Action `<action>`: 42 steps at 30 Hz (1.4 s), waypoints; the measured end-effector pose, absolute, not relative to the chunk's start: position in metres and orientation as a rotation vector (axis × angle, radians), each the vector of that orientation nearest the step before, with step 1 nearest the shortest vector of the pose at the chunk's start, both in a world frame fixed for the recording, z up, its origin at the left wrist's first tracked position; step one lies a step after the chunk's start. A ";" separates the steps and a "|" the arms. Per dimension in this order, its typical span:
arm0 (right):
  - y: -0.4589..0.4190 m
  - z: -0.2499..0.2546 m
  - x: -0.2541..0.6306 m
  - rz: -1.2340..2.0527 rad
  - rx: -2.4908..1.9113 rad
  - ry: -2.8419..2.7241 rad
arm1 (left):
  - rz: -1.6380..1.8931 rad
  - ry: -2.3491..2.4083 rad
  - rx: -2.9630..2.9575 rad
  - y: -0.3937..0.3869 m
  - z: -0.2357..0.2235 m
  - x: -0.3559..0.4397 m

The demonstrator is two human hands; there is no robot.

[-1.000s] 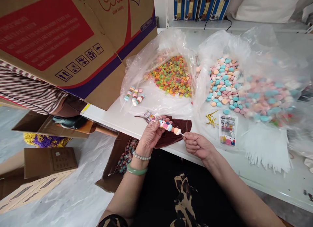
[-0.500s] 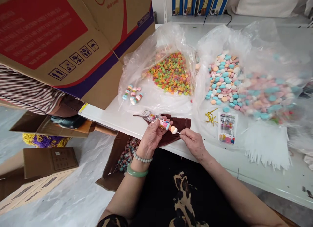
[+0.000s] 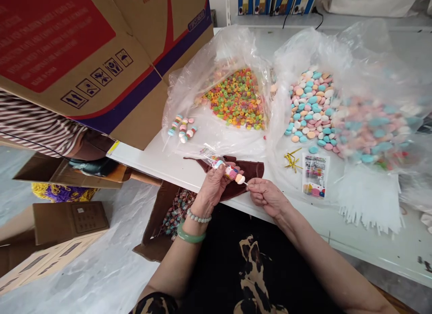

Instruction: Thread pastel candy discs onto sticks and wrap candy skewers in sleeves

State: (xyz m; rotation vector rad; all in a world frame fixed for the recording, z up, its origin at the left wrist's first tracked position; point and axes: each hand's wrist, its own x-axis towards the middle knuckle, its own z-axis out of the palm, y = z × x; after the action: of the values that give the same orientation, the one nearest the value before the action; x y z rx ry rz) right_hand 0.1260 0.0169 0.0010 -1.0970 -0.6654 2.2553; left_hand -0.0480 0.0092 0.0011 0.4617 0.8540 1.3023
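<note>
My left hand (image 3: 213,184) is closed on a small clear printed candy bag (image 3: 207,152), over the table's front edge. Partly inside that bag is a candy skewer (image 3: 240,179) of pastel candies; its peach and white end sticks out toward the right. My right hand (image 3: 267,196) pinches the thin white stick at that end. Under the bag lies a dark brown cloth (image 3: 251,169). To the right of my right hand are a flat printed bag (image 3: 314,175) and several gold twist ties (image 3: 292,160).
Plastic sheets hold gummy rings (image 3: 238,97) and pastel candies (image 3: 310,106). A few candy skewers (image 3: 184,128) lie at the left. White sticks (image 3: 369,194) are piled right. A large carton (image 3: 135,111) stands left; an open box of candy skewers (image 3: 177,210) sits below the table edge.
The candy skewer has slid farther up and left into the bag. My right hand has moved slightly left along with it, and my left hand keeps its hold.
</note>
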 end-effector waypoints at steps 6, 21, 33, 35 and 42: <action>0.009 0.001 0.118 1.926 -1.157 -0.920 | 1.197 0.816 0.325 0.009 -0.001 -0.043; 0.005 -0.008 0.117 1.379 -1.234 -1.417 | 1.158 0.871 0.335 0.002 0.003 -0.023; 0.018 -0.003 0.126 1.761 -1.228 -1.088 | 1.347 0.945 0.274 0.024 0.012 -0.054; 0.019 -0.002 0.127 1.745 -1.228 -1.121 | 1.343 1.015 0.242 0.023 0.011 -0.054; 0.022 -0.004 0.126 1.800 -1.325 -1.105 | 1.307 1.072 0.403 0.015 0.011 -0.044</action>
State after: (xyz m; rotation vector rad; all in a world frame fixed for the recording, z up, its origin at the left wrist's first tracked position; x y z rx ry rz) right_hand 0.1264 0.0222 -0.0043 -1.3245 -1.1047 1.8003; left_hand -0.0441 0.0147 0.0110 0.4033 1.0718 1.3067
